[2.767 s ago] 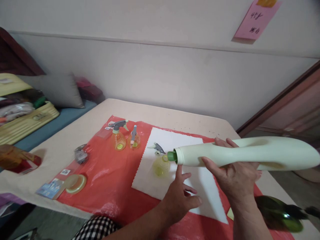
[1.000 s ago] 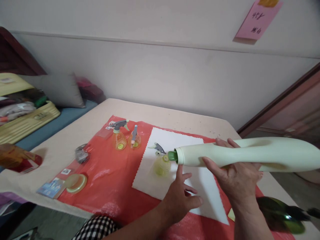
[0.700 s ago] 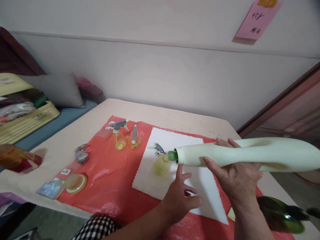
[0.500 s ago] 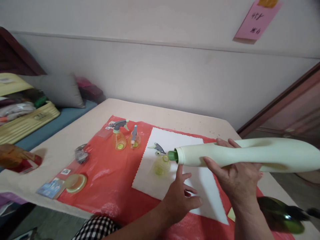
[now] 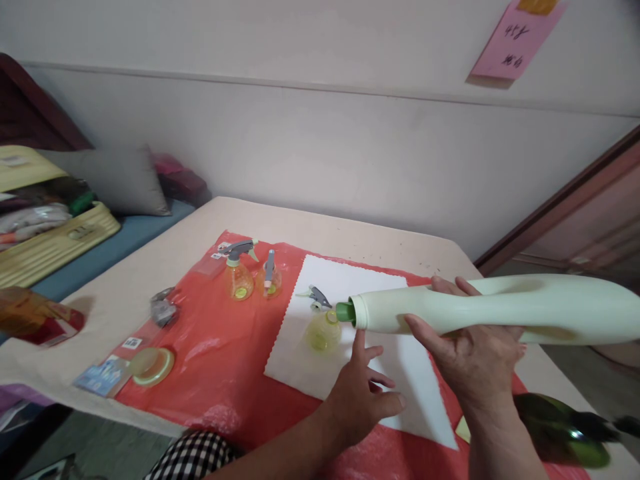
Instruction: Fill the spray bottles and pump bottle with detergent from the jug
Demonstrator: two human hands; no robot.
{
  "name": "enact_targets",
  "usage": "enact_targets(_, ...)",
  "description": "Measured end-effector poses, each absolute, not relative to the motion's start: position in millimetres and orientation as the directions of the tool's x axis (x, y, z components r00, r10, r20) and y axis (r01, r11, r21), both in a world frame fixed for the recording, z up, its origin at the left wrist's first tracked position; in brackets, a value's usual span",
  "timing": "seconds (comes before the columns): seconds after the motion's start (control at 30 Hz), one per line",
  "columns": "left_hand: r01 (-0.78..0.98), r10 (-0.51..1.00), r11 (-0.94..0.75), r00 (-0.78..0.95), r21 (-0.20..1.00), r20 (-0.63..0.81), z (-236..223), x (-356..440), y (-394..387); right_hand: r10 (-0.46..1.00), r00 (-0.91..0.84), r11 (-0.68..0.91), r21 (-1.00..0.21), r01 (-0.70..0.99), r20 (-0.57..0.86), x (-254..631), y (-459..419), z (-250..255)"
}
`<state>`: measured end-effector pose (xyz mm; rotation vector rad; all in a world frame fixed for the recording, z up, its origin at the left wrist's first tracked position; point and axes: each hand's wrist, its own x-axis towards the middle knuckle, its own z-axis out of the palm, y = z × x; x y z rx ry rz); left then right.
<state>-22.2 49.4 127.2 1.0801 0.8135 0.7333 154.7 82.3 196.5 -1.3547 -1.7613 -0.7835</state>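
Observation:
My right hand [image 5: 475,353] grips a large pale green detergent bottle [image 5: 415,308] and holds it on its side, its dark green spout [image 5: 345,311] pointing left. Just below the bottle's neck, my left hand [image 5: 365,400] has its fingers spread, and the index fingertip reaches the neck's underside. Under and beside the spout stands a small round yellow-green spray bottle body [image 5: 323,333] without its head. Its grey trigger head [image 5: 319,297] lies behind it on a white sheet [image 5: 350,273]. Whether liquid flows from the spout, I cannot tell.
Two orange-tinted spray bottles, one [image 5: 239,280] with a grey trigger, stand on the red plastic cover [image 5: 215,347]. A round lidded container [image 5: 153,367] is front left. Near my right forearm lies a dark green pump bottle [image 5: 560,427]. A wall [image 5: 320,147] rises behind the table.

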Motion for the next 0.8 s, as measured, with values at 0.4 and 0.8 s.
enact_targets(0.4,-0.124,0.839,0.299,0.506,0.946,-0.199,123.4,-21.2,49.3,0.508,-0.136,0.233,0.016,0.972,0.85,154.8,81.7,195.7)
enact_targets(0.8,-0.119,0.845,0.276,0.502,0.954,-0.182,122.2,-22.3,49.8,0.491,-0.136,0.237,0.019,0.971,0.86,153.8,81.3,196.1)
